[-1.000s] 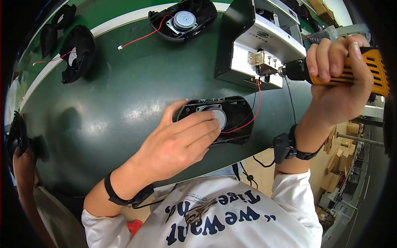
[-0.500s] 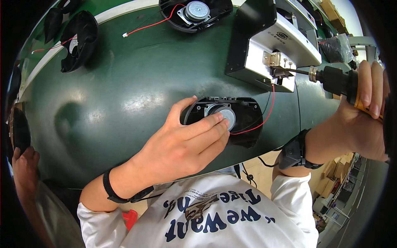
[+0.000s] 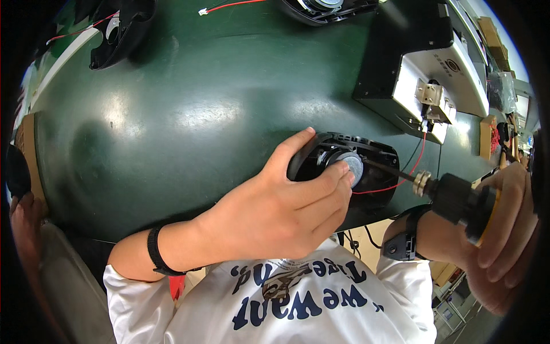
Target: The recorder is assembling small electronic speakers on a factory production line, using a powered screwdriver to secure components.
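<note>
My left hand (image 3: 295,200) grips a black plastic speaker housing (image 3: 382,153) lying on the table with its hollow side up. One digit reaches over the left rim, and fingertips press on the round grey magnet of the speaker (image 3: 355,167) seated inside. A red wire (image 3: 409,175) trails from the speaker toward the metal box. My right hand (image 3: 507,235) is closed round an electric screwdriver (image 3: 452,198). Its long bit points left into the housing, with the tip beside the speaker's edge. Whether a screw sits at the tip is too small to see.
A silver-and-black screw feeder box (image 3: 424,74) with a metal bracket stands at the right. Another housing with a speaker (image 3: 321,8) lies at the far side, and a black shell (image 3: 123,34) at far left. Another person's hand (image 3: 26,221) holds a dark part at the left edge.
My right hand has brought the screwdriver from the feeder box's bracket down and left to the housing. My left hand keeps its hold on the housing. The view has shifted.
</note>
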### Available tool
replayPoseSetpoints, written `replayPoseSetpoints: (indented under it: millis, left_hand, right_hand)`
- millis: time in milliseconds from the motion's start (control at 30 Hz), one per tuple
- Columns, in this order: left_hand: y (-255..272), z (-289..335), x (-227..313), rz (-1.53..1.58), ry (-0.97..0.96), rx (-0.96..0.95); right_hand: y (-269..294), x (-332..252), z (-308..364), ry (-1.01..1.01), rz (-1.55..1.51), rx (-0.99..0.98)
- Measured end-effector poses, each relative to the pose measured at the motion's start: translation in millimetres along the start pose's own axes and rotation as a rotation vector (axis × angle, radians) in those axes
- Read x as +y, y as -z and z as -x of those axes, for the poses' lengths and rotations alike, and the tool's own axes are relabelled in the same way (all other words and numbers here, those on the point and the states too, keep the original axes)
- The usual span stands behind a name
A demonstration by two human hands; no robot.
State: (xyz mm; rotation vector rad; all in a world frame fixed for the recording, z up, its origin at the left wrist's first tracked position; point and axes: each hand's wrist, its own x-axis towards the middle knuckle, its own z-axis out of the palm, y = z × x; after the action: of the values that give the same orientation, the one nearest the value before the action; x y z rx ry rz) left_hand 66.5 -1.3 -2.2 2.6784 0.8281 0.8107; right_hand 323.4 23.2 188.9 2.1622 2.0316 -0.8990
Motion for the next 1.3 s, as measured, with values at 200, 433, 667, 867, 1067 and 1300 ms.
replayPoseSetpoints:
  millis: [200, 433, 667, 867, 1067, 1300]
  left_hand:
    - [0.2, 1.0, -1.2, 0.04, -0.006, 0.007]
    - [1.0, 0.7, 2.2, 0.019, -0.006, -0.011]
    - [-3.8, 5.4, 3.9, -0.018, 0.002, 0.041]
    - [-1.2, 6.2, 2.0, -0.012, -0.013, 0.026]
    - [-3.6, 6.1, 4.7, -0.006, -0.007, 0.055]
    - [-5.0, 7.8, 1.5, 0.004, -0.024, 0.05]
  right_hand:
    - [-39.5, -67.0, -50.0, 0.087, -0.071, -0.04]
    - [-44.6, -58.3, -52.2, 0.238, -0.208, -0.084]
    - [-57.3, -66.0, -62.9, 0.388, -0.331, -0.144]
    - [-68.3, -72.3, -67.6, 0.517, -0.432, -0.204]
    - [-71.3, -67.6, -72.9, 0.631, -0.538, -0.254]
    - [-64.8, -39.7, -69.5, 0.763, -0.672, -0.311]
